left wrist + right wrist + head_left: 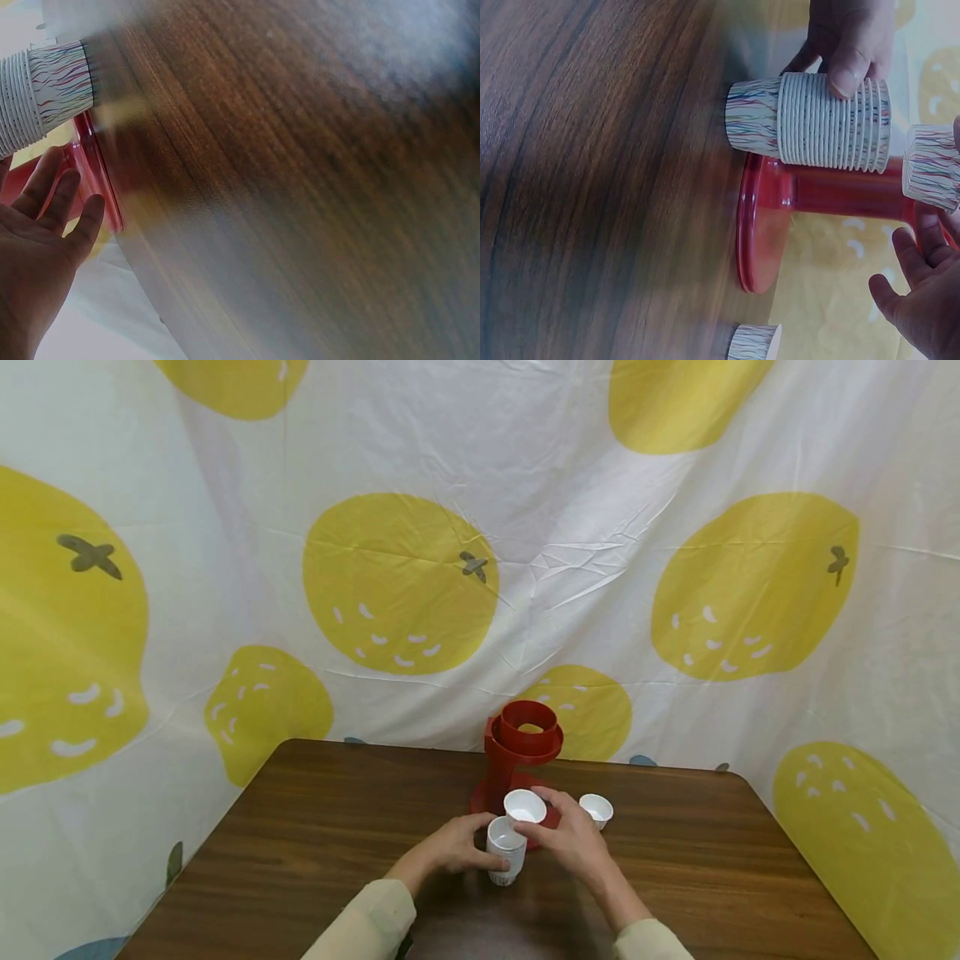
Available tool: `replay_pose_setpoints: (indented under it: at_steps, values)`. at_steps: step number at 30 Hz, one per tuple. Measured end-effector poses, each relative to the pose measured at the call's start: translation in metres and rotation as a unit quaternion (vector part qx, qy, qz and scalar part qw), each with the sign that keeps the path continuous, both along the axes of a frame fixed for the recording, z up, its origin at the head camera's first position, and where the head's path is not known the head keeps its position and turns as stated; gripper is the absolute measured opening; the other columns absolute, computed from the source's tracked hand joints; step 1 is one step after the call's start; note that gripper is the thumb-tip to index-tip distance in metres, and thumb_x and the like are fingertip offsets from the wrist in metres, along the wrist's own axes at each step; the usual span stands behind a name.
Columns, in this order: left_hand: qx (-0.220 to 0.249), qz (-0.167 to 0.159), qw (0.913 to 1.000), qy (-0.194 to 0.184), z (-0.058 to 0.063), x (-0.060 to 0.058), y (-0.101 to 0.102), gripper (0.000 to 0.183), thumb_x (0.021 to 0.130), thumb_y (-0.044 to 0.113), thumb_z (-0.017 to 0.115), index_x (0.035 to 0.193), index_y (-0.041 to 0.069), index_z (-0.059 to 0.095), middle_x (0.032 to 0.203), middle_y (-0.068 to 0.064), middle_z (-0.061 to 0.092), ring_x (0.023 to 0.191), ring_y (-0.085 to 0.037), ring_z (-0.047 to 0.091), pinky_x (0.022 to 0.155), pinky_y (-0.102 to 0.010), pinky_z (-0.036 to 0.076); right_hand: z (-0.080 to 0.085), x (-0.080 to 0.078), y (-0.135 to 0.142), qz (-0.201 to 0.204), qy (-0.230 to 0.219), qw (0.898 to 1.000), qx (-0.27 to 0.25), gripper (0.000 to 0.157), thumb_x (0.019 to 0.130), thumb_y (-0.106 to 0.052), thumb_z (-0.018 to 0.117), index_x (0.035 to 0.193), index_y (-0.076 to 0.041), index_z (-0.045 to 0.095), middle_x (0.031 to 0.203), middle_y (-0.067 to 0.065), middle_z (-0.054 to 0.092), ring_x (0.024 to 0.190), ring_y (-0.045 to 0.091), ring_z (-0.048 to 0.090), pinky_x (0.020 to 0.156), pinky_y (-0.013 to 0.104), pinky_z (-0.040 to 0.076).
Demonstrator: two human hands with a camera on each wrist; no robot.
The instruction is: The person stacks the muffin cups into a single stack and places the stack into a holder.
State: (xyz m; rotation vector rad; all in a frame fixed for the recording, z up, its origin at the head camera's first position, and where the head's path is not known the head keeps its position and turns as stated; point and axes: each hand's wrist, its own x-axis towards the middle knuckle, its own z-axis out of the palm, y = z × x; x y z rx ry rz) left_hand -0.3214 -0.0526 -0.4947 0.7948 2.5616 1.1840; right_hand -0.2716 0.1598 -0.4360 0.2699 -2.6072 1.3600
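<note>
In the head view my left hand (450,846) grips a stack of white paper cups (504,866) from its left side. The right wrist view shows that hand's thumb lying across the rims of the nested cups (832,124), which have thin coloured wavy lines. My right hand (576,842) pinches a single paper cup (525,807), mouth up, just above and beyond the stack. In the right wrist view this held cup (932,166) is apart from the stack, and several fingers of the right hand (930,296) extend loosely beneath it.
A red stand (498,768) with a round ring (528,743) on top rises right behind the cups. Another paper cup (596,810) stands upright on the brown wooden table (337,827), right of the stand. A lemon-print curtain (555,527) hangs behind the table.
</note>
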Motion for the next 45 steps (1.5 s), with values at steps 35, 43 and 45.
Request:
replay_pose_setpoints:
  at_steps: [35, 43, 45]
  values:
    - [0.012, -0.008, 0.9999, 0.005, 0.001, 0.001, -0.001, 0.057, 0.078, 0.035, 0.085, 0.127, 0.019, 0.062, 0.118, 0.007, 0.065, 0.108, -0.015, 0.059, 0.098, -0.043, 0.046, -0.016, -0.001, -0.012, 0.034, 0.023, 0.999, 0.030, 0.063, 0.076, -0.034, 0.086, 0.128, -0.007, 0.064, 0.121, 0.007, 0.065, 0.115, 0.030, 0.058, 0.097, 0.055, 0.043]
    - [0.011, -0.011, 0.9999, 0.005, 0.001, 0.001, -0.001, 0.056, 0.078, 0.036, 0.085, 0.127, 0.020, 0.062, 0.119, 0.007, 0.065, 0.109, -0.015, 0.059, 0.096, -0.041, 0.047, -0.020, -0.001, -0.011, 0.038, 0.014, 0.999, 0.030, 0.064, 0.076, -0.034, 0.086, 0.129, -0.007, 0.063, 0.125, 0.008, 0.064, 0.119, 0.032, 0.056, 0.098, 0.057, 0.041]
    - [0.010, -0.009, 0.9999, 0.006, 0.001, 0.001, -0.001, 0.055, 0.078, 0.036, 0.085, 0.126, 0.020, 0.063, 0.119, 0.007, 0.065, 0.109, -0.014, 0.059, 0.096, -0.041, 0.047, -0.021, -0.001, -0.011, 0.042, 0.015, 0.998, 0.035, 0.065, 0.076, -0.034, 0.087, 0.130, -0.006, 0.063, 0.127, 0.010, 0.063, 0.120, 0.033, 0.055, 0.099, 0.057, 0.041]
